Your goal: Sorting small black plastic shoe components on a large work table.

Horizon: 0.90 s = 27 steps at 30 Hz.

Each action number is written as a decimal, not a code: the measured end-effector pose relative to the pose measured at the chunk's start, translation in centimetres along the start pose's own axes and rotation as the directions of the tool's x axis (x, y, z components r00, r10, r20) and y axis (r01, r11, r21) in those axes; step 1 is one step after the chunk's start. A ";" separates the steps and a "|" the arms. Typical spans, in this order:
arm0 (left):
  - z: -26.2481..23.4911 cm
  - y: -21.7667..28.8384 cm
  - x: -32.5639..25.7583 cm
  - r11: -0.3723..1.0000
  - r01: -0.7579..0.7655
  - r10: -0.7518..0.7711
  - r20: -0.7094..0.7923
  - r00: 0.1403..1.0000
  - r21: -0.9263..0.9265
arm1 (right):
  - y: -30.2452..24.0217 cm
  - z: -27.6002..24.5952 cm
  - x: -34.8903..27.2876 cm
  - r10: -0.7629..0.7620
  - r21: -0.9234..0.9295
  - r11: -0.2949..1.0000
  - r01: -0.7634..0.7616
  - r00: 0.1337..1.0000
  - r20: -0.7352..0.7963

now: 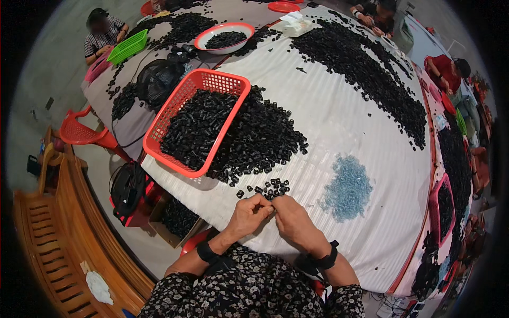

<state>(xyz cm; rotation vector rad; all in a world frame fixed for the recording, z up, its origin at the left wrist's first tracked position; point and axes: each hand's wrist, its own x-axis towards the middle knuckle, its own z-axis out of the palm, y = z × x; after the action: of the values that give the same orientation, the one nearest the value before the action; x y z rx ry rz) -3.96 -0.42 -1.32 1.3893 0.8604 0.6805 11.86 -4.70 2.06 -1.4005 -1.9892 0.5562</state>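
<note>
My left hand (248, 214) and my right hand (292, 220) meet at the near edge of the white-covered table, their fingertips pinched together. Whatever lies between the fingers is too small and hidden to make out. Just beyond them is a small cluster of short black cylindrical pieces (274, 185). Farther on, a large heap of the same black pieces (268, 135) spreads beside a red plastic basket (195, 173), which is filled with more of them. To the right of my hands lies a pile of small pale-blue translucent bits (347, 188).
A long spread of black pieces (366, 69) covers the far right. Beyond the basket stand a white red-rimmed basin (233, 49), a black bag (157, 79) and a green basket (127, 47). A wooden bench (74, 212) is at left. Several people sit around the tables.
</note>
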 end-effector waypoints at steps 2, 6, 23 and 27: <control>0.6 -0.4 0.0 1.000 0.007 -0.008 -0.052 0.999 -0.029 | -0.6 0.3 0.1 -0.043 -0.129 0.991 0.045 0.999 0.017; 1.1 -0.8 0.0 0.999 -0.019 0.012 -0.162 0.987 -0.042 | -1.2 0.7 0.0 -0.049 -0.240 0.970 0.047 0.999 -0.004; 2.5 -0.7 0.1 0.971 0.051 -0.112 -0.257 0.960 -0.234 | 0.4 3.0 -0.1 -0.120 -0.270 0.961 0.063 0.972 -0.202; 1.9 -0.9 0.2 0.959 0.059 -0.121 -0.211 0.970 -0.276 | -0.2 1.6 -0.2 -0.052 -0.095 0.995 0.037 0.987 -0.154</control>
<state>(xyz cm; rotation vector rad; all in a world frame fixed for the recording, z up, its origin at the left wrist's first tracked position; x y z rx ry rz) -2.36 -1.38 -2.31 1.0362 0.9656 0.8618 10.66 -4.96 0.98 -1.4058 -1.9360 0.3279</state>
